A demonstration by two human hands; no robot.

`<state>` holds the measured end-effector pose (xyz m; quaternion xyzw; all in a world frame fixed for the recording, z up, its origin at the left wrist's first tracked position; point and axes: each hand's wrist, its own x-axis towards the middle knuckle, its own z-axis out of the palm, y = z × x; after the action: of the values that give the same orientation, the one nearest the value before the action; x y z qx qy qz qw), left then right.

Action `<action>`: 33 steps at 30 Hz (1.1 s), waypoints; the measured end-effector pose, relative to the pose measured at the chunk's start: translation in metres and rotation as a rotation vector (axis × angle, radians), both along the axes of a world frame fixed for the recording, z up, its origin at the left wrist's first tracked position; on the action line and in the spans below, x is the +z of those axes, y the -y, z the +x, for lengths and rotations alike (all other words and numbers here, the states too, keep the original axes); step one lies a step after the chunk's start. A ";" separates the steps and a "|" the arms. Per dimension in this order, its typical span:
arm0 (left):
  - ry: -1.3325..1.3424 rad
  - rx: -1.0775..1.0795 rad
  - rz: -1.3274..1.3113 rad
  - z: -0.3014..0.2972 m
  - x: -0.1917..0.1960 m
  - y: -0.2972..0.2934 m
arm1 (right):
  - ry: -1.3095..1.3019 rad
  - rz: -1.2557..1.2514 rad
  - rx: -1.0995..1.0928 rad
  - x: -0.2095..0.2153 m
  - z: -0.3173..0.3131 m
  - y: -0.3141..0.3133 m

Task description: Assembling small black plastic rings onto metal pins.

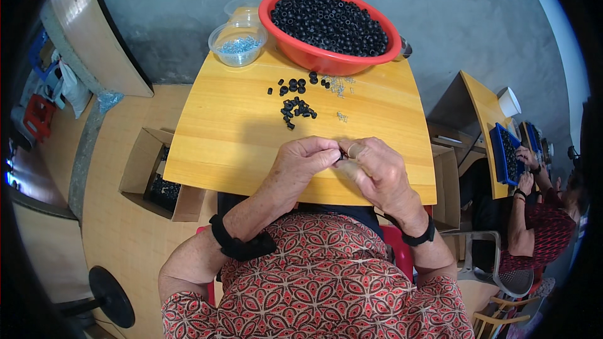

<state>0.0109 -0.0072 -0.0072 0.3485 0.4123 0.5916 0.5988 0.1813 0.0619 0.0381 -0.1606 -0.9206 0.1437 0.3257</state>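
Observation:
My left hand (306,160) and my right hand (377,172) meet fingertip to fingertip over the near edge of a yellow wooden table (239,144). Between the fingertips sits a small black ring part (341,156), pinched from both sides and mostly hidden. Loose black ring parts (295,108) lie in a scatter at the table's middle, with a few tiny silver screws (342,115) beside them. A red basin (330,56) heaped with the same black rings stands at the far edge. A clear plastic bowl (238,44) holding silver screws stands left of it.
An open cardboard box (160,182) with black parts sits on the floor at the left. Another cardboard box (447,188) stands at the right. Further right, another person (534,226) works at a second table with blue trays (505,157).

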 end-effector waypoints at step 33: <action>0.045 -0.009 0.053 0.004 -0.001 0.000 | -0.095 -0.151 -0.039 -0.002 0.005 -0.005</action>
<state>0.0151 -0.0068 -0.0078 0.3527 0.3814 0.6073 0.6011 0.1862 0.0669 0.0358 -0.1954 -0.8873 0.2140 0.3588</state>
